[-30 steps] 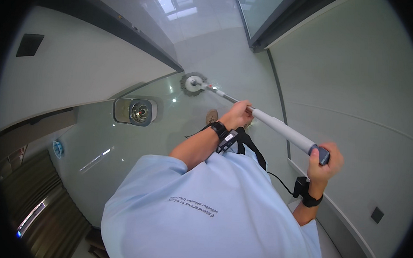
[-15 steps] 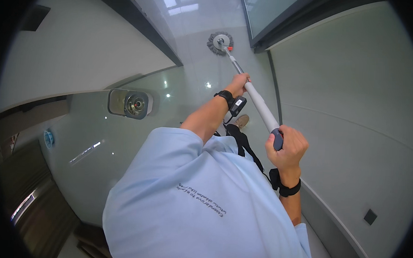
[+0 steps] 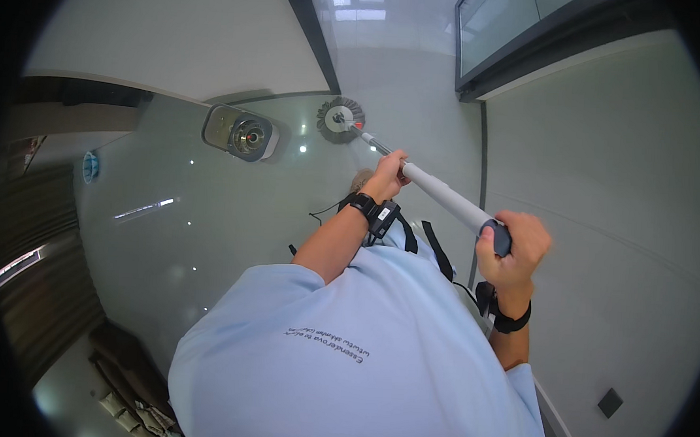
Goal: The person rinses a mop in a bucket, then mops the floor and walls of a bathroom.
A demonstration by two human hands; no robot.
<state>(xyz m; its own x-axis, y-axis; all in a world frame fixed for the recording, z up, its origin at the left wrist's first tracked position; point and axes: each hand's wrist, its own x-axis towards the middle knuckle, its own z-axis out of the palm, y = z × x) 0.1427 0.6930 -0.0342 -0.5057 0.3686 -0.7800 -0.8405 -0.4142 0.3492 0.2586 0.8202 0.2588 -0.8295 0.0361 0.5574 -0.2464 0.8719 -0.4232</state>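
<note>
A mop with a long white handle (image 3: pixel 446 198) runs slantwise across the floor ahead of me. Its round head with a grey fringe (image 3: pixel 341 121) rests on the shiny tiles near the end of the left wall. My left hand (image 3: pixel 389 175) is wrapped round the shaft partway down, where the silver tube meets the white grip. At the top, my right hand (image 3: pixel 514 249) closes over the dark grey end of the handle, thumb along it. Both wrists wear black straps, the left with a small black box.
A grey and white mop bucket (image 3: pixel 240 134) with a round metal spin basket stands on the floor to the left. Farther left are a blue basket (image 3: pixel 91 167) and brown curtains (image 3: pixel 37 305). A glass door (image 3: pixel 502 29) and a pale wall (image 3: pixel 606 169) flank me on the right.
The mop head has come nearer and to the left, from the doorway toward the bucket's side. Both hands have moved with the handle, which now lies at a flatter slant.
</note>
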